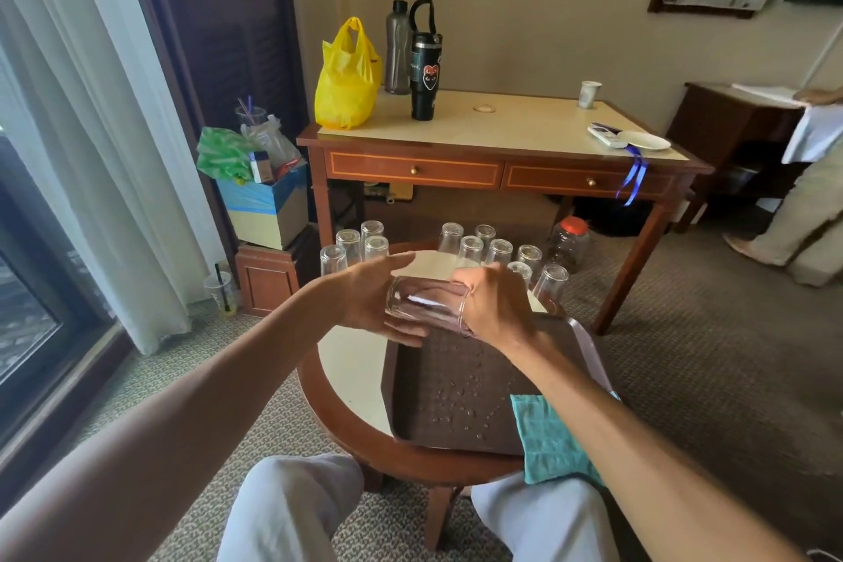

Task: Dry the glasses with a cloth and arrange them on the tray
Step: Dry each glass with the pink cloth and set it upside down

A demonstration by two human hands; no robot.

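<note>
A clear glass lies sideways in the air above the far edge of the dark brown tray. My right hand grips its rim end, fingers curled round it. My left hand cups the base end with fingers nearly straight. Water drops speckle the tray's floor. A teal cloth lies over the tray's near right corner, untouched. Several glasses stand upside down on the round table behind my hands, one group at left and one at right.
The round wooden table stands between my knees. Behind it is a desk with a yellow bag, two bottles, a cup and a plate. A red-lidded jar sits on the carpet. A person stands at far right.
</note>
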